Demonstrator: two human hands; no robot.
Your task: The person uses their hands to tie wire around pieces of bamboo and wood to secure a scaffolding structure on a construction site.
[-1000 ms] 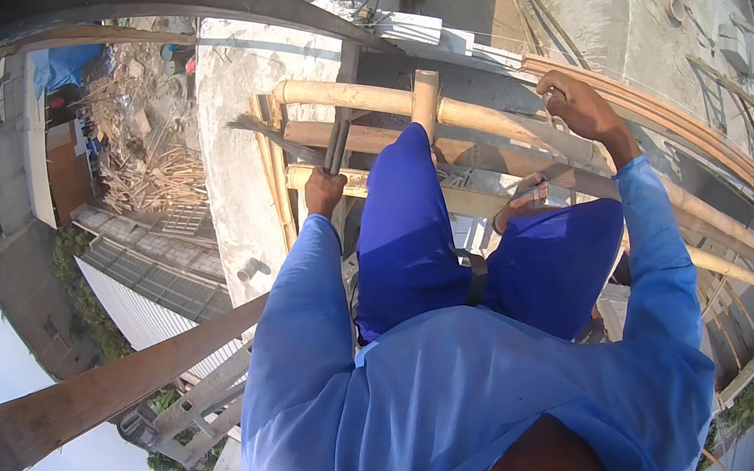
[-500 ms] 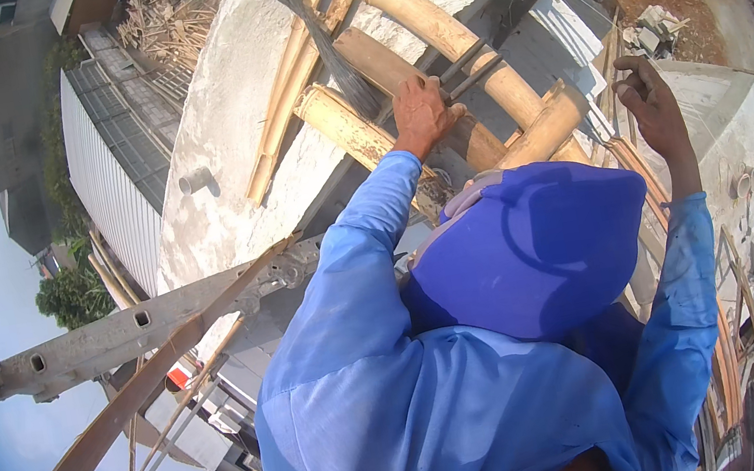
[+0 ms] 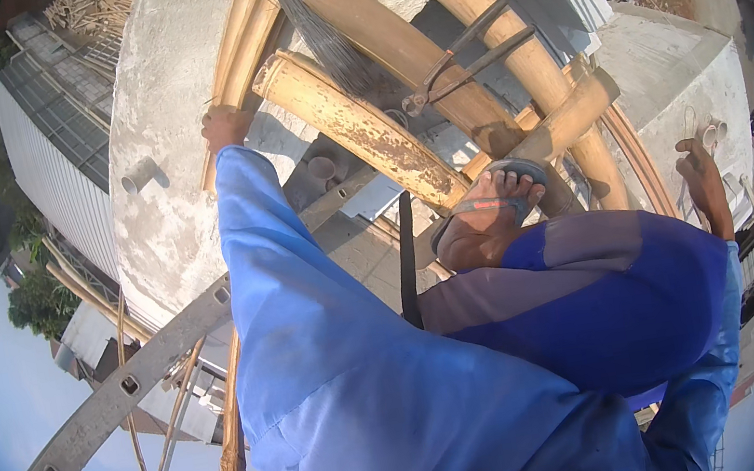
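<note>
My left hand point(image 3: 227, 125) is closed around the lower part of some split bamboo point(image 3: 243, 43) lying against the pale concrete. A pair of pincers point(image 3: 469, 66) rests on the round bamboo poles point(image 3: 518, 39), with no hand on it. Left of it, a bundle of thin binding wire point(image 3: 314, 35) lies across the bamboo. Out at the right, my right hand point(image 3: 705, 184) is raised with its fingers curled. A thin wire-like loop shows by its fingertips, but whether they hold it is unclear.
My sandalled foot point(image 3: 489, 204) stands by the crossed bamboo. A perforated metal beam point(image 3: 131, 381) runs in from the lower left, near an upright bamboo pole point(image 3: 231, 452). A pipe stub point(image 3: 138, 177) sticks out of the concrete. Beyond the edges are roofs far below.
My left hand has let go of the pincers and moved left onto the split bamboo. My right hand has shifted lower and further right. The view has moved, showing my foot.
</note>
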